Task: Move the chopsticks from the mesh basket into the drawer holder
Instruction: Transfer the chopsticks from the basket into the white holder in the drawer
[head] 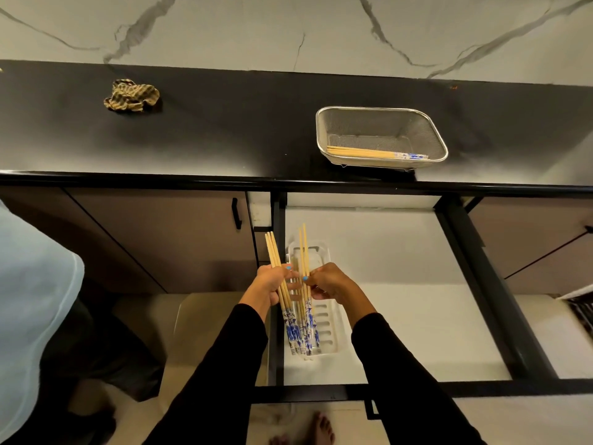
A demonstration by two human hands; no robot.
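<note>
My left hand (pixel 271 284) grips a bundle of bamboo chopsticks (pixel 275 252) with blue-and-white patterned ends, held over the left edge of the open drawer (pixel 401 284). My right hand (pixel 327 282) pinches a pair of chopsticks (pixel 304 248) just above the white slotted holder (pixel 325 319) that lies in the drawer. More chopsticks rest inside the holder under my hands. The metal mesh basket (pixel 382 123) stands on the black counter, and several chopsticks (pixel 369 152) lie along its near side.
A crumpled striped cloth (pixel 131 94) lies on the black counter (pixel 224 130) at the left. Another person in a light blue top (pixel 32 300) stands at the far left. The drawer's black frame (pixel 481 284) surrounds a white liner. My bare foot (pixel 321 428) shows below.
</note>
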